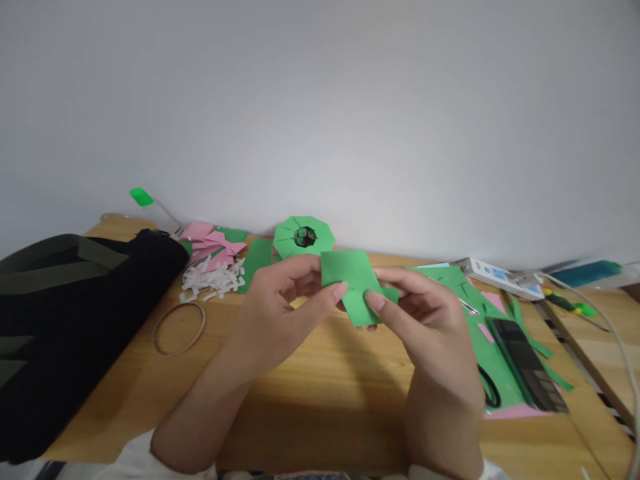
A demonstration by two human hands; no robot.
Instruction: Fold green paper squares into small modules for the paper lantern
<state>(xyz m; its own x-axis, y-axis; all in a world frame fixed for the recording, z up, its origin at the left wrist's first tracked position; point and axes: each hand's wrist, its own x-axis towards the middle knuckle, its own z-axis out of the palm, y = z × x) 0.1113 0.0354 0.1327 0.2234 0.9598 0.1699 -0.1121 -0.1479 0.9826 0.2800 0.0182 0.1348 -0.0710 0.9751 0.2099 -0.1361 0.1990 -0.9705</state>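
Note:
Above the middle of the table, a folded piece of green paper (350, 270) is held up between both hands. My left hand (285, 307) pinches its left side, thumb on the front face and fingers behind. On the right, my right hand (425, 313) grips the lower part, its thumb pressing near a crease and the other fingers partly hidden behind the paper. Just beyond the hands stands a ring-shaped green paper model (320, 227) with a dark opening in its centre.
Pink folded papers (215, 243) and white paper scraps (215, 279) lie left of the hands, near a round hoop (179, 329). A black bag (85, 320) covers the left side. At right are green sheets (480, 340), a dark phone (525, 363) and a power strip (500, 277).

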